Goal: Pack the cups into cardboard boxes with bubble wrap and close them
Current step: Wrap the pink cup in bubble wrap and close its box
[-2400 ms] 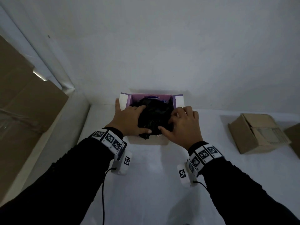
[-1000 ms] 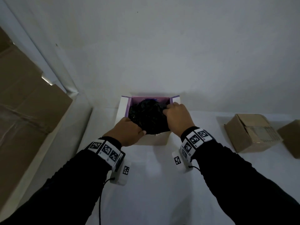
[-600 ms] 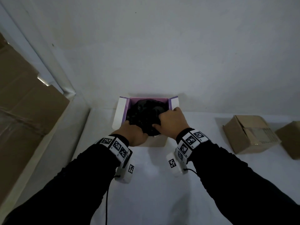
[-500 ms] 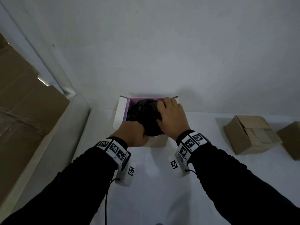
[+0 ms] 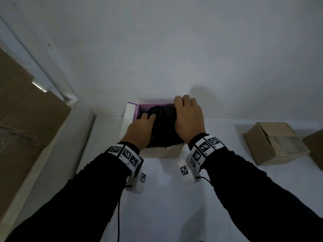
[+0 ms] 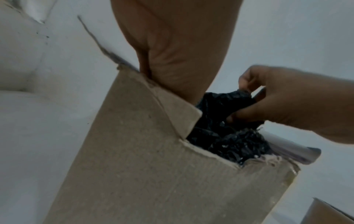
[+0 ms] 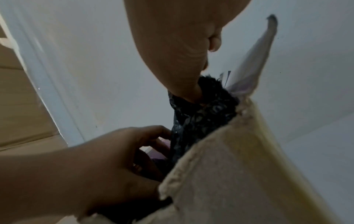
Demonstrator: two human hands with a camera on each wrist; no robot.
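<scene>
A black bubble-wrap bundle (image 5: 162,128) is being tucked down into the open cardboard box (image 5: 160,151) at the far edge of the white counter (image 5: 166,198), against the wall. The bundle is sitting inside but bulging above the rim; the cup itself is not being seen. The left hand (image 5: 139,130) is reaching into the box's left side, fingers curled against the wrap; the right hand (image 5: 189,117) is being laid over the bundle's right side, its fingers pinching a fold in the left wrist view (image 6: 247,89).

To be done well, probably: wrap pushed evenly below the rim, loose folds tucked at the corners, so flaps can lie flat. The left flap (image 5: 128,112) is standing up, and the torn near wall (image 6: 264,160) is likely being weak, so pressing there is best avoided.

A closed brown box (image 5: 274,142) is lying well apart on the right, another at the edge (image 5: 316,145); large cartons (image 5: 21,123) are being stacked on the left. Nothing is blocking the hands.
</scene>
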